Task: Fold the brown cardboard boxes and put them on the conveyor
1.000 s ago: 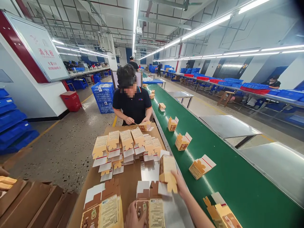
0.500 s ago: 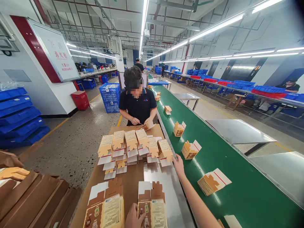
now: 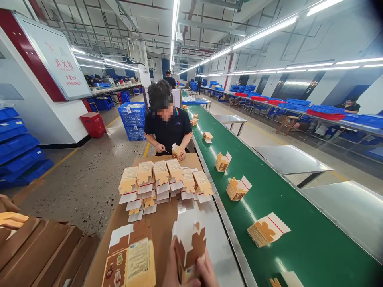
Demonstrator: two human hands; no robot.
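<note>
Near the bottom centre, an opened carton with raised brown and white flaps is held between my two hands. My left hand grips its left side, and my right hand presses its right side. To the left lies a stack of flat cartons, printed brown and cream. Beyond my hands, folded cartons with white flaps are piled on the table. Across the table, a person holds a small carton.
A green conveyor belt runs along the right, carrying spaced cartons such as this one. Metal side tables stand beyond it. Brown cardboard and blue trays are at the left.
My right hand has come back from the belt's edge to the carton. That carton has gone from flat to opened up, with both hands on it. The person opposite has raised their carton upright.
</note>
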